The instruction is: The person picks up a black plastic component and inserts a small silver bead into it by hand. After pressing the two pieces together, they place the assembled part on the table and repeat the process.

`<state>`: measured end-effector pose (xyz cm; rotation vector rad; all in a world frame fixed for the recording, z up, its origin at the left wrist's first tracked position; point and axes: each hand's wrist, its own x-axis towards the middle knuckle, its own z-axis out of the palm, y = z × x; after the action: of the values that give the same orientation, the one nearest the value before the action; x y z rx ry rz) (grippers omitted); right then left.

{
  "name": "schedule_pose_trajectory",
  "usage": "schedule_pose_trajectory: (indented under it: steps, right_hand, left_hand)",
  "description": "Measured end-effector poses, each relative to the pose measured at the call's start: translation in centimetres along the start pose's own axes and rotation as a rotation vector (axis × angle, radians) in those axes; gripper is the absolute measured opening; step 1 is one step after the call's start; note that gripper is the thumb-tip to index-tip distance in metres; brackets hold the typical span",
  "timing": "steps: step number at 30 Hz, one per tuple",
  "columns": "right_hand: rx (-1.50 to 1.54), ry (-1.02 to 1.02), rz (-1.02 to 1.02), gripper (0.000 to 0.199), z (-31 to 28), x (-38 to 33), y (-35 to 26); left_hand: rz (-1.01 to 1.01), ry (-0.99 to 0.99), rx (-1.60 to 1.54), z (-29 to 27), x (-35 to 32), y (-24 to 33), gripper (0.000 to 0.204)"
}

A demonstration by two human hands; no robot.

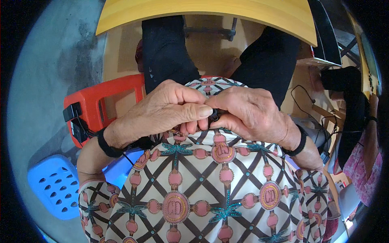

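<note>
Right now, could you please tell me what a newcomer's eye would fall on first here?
Probably the patterned garment, white with pink medallions and teal dragonflies, filling the lower middle. In the centre, the left hand and right hand meet at a small dark object. At the left, a red plastic frame stands out above a blue perforated panel.

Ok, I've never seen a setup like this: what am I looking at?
There is no machine: these are a person's own bare left hand and right hand. The single picture comes from a wide fisheye camera worn on the head, looking down. The hands meet before a patterned top, fingertips closed on a small dark piece, too covered to identify. Ahead is a yellow tabletop, only partly in view. On the left are a red stool and a blue stool.
</note>
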<state>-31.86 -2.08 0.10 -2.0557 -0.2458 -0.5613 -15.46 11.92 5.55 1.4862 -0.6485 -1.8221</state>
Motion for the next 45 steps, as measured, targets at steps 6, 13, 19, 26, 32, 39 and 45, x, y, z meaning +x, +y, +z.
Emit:
schedule_pose_trajectory:
  steps: [6,13,19,26,32,39,45]
  right_hand:
    - [-0.038,-0.023,-0.004,0.031,0.0,0.0,-0.1]
    - [-0.058,-0.010,0.018,0.032,0.0,-0.5,-0.5]
    - [-0.035,-0.023,0.158,0.033,-0.1,-0.5,-1.3]
    - [-0.003,-0.053,0.062,0.028,0.2,-0.8,-0.9]
    - [-0.071,-0.085,0.054,0.025,-0.1,-0.8,-2.0]
    - [-0.125,-0.058,-0.008,0.017,0.3,-1.0,-1.4]
    - [-0.125,-0.084,-0.007,0.017,-0.2,-1.4,-0.5]
  left_hand:
    - [0.005,-0.057,0.177,-0.6,0.2,0.6,0.032]
    - [-0.063,-0.042,0.219,0.0,0.1,0.7,0.035]
    - [0.042,0.034,0.191,1.1,-0.3,-0.3,0.034]
    - [0.232,0.053,0.336,1.4,0.1,-2.3,0.031]
    - [0.257,0.053,0.412,1.6,0.4,-2.3,0.026]
    - [0.331,0.045,0.526,1.7,0.6,-2.0,0.027]
    - [0.280,0.001,0.508,1.5,1.7,-1.2,0.026]
